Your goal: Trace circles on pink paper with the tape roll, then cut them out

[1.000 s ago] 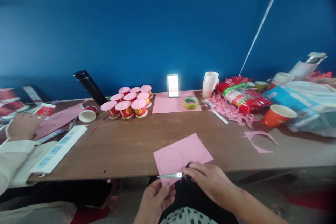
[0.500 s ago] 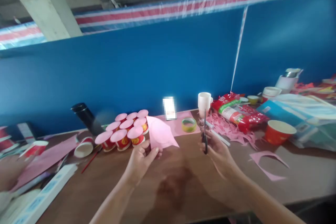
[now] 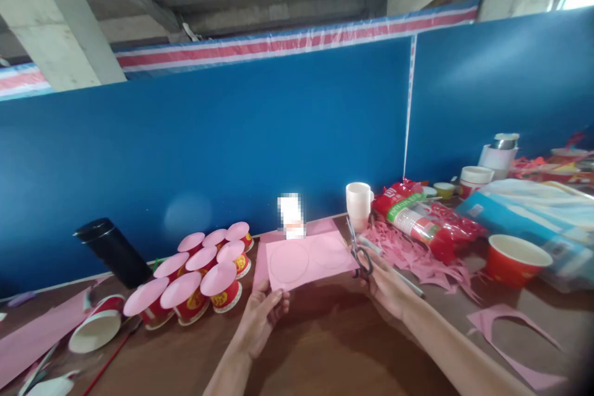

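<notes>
Half a second ago the sheet (image 3: pixel 313 260) was curled up in the left hand (image 3: pixel 263 315); now it is opened out at the centre of the frame, two drawn circles facing us, and I see more of the ceiling. The left hand pinches the sheet's lower left corner. The right hand (image 3: pixel 388 288) grips one pair of scissors (image 3: pixel 355 248), blades upward, by the sheet's right edge; whether those fingers touch the paper too, I can't tell.

I count nine red cups (image 3: pixel 226 300), left of centre, rim down, each topped by one pink disc (image 3: pixel 218 278), so their insides are hidden. One tipped cup (image 3: pixel 95 331) lies at lower left, its pale inside showing. Right of centre are the white cups (image 3: pixel 359 204), too closely nested to count, and one red bag (image 3: pixel 408 213) beside pink shreds (image 3: pixel 403 253). Farther right stands one orange cup (image 3: pixel 515 266), mouth up.
</notes>
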A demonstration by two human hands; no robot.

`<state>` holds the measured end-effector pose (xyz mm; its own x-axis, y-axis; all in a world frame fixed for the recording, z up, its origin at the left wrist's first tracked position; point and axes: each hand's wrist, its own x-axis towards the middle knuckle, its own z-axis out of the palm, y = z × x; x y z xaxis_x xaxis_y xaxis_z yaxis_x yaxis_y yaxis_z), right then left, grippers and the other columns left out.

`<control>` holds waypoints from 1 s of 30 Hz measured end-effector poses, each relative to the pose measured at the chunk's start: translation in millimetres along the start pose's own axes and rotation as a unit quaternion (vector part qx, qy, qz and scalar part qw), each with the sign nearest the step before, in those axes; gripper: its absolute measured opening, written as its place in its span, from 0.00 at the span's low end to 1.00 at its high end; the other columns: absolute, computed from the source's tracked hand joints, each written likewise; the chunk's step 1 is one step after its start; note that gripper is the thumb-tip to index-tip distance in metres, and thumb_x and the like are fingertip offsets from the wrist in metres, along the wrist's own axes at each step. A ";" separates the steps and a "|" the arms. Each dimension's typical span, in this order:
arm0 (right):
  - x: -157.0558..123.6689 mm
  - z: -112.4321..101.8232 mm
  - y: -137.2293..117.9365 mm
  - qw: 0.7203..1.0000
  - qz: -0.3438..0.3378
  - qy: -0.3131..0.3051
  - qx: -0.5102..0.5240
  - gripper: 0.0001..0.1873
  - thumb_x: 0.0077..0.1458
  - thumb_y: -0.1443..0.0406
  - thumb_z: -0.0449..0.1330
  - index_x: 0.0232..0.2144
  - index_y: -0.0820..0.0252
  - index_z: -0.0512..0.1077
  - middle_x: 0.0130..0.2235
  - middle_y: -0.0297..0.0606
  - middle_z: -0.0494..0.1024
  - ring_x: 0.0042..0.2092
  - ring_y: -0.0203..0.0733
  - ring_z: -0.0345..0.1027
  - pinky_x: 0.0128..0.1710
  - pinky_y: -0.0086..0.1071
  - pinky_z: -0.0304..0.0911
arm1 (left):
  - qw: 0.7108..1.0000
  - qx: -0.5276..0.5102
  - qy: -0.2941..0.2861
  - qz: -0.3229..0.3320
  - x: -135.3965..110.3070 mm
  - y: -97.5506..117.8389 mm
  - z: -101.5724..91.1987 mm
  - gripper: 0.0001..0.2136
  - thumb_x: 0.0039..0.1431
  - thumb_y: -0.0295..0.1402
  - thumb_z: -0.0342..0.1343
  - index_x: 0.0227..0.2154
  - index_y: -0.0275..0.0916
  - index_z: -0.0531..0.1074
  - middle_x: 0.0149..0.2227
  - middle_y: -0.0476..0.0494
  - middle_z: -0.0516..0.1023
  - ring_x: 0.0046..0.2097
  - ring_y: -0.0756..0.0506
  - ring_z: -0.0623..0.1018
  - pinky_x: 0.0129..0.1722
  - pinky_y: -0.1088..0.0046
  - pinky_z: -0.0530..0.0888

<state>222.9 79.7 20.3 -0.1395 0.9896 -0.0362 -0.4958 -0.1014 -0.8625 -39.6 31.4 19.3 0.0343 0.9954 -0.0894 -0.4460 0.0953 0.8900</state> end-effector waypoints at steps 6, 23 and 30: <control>5.5 -2.0 6.0 0.992 -0.037 -0.010 -0.124 0.22 0.37 0.62 0.69 0.36 0.55 0.66 0.28 0.29 0.71 0.27 0.33 0.65 0.24 0.24 0.61 | 0.994 0.098 -0.034 -0.029 -1.9 -7.2 -2.3 0.12 0.48 0.32 0.61 0.36 0.35 0.68 0.27 0.46 0.74 0.27 0.53 0.72 0.29 0.77 0.70; 9.5 -15.2 10.5 0.915 -0.177 -0.024 -0.362 0.20 0.44 0.65 0.61 0.42 0.57 0.62 0.30 0.35 0.73 0.33 0.43 0.70 0.32 0.33 0.67 | 0.935 0.331 -0.065 0.107 1.2 2.6 -5.0 0.17 0.47 0.29 0.54 0.43 0.36 0.71 0.41 0.42 0.76 0.45 0.41 0.72 0.47 0.65 0.66; 3.7 -7.3 7.1 0.921 -0.176 -0.029 -0.346 0.23 0.42 0.62 0.65 0.42 0.56 0.63 0.30 0.37 0.75 0.33 0.45 0.71 0.33 0.36 0.68 | 0.998 0.050 -0.029 0.002 9.3 -4.8 -17.8 0.21 0.52 0.33 0.54 0.50 0.33 0.65 0.42 0.34 0.75 0.39 0.44 0.76 0.39 0.67 0.71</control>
<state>225.1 83.4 10.3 -0.1304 0.9392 0.3177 0.1423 0.3348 -0.9315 -53.1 40.0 6.3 0.0864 0.9943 -0.0619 -0.3546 0.0888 0.9308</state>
